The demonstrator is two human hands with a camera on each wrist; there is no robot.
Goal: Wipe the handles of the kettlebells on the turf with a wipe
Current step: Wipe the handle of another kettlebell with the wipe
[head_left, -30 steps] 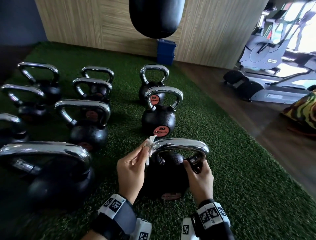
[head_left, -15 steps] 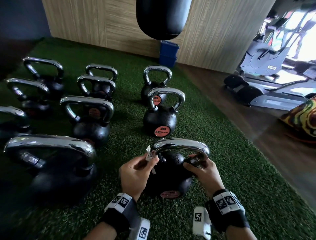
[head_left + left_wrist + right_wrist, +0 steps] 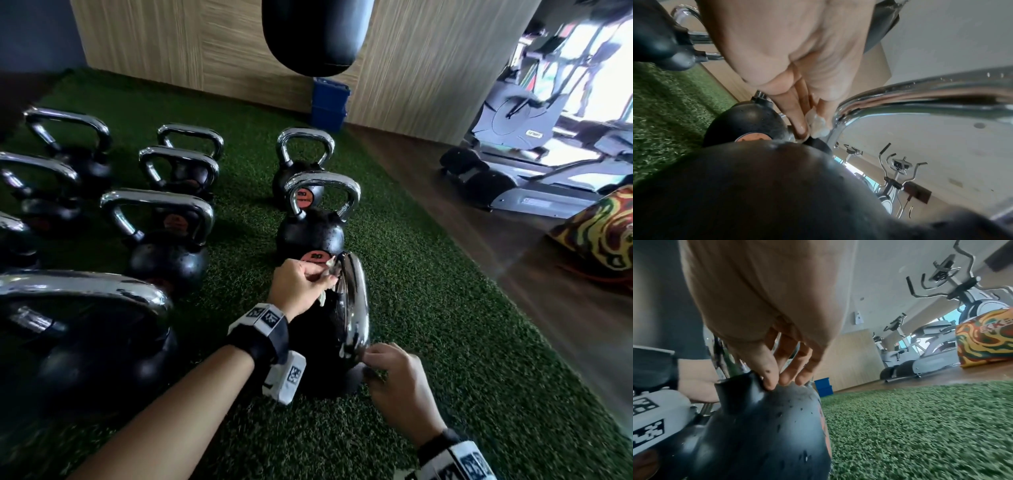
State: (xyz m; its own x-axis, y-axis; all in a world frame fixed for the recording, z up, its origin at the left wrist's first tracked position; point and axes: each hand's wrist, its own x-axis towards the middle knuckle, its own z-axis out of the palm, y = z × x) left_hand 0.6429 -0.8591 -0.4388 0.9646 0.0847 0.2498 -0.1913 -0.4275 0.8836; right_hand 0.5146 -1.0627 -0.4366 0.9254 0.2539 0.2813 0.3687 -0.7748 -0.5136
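Left hand, just above frame centre in the head view, pinches a small crumpled wipe between thumb and fingers and presses it against the far bend of the chrome handle, near where it descends to the black ball. The left wrist view shows the wipe at the inner curve of the handle. Right hand, lower right of centre, has its fingers loosely extended; the fingertips touch the ball of the kettlebell beside the base of the near handle post, steadying it rather than gripping. The kettlebell stands on the green turf, handle seen nearly edge-on.

To do the step well, the wipe probably ought to be wrapped round the bar and drawn along its full arc, underside and both posts included, while the right hand keeps the ball from rocking. A pinched wad covers little surface and may miss the inner face.

Legible writing: the orange disc on the next kettlebell, upper centre, reads "20", as does the one behind it; smaller print there is unreadable. The patterned bag, right edge of the right wrist view, shows partial letters, seemingly "EXKE".
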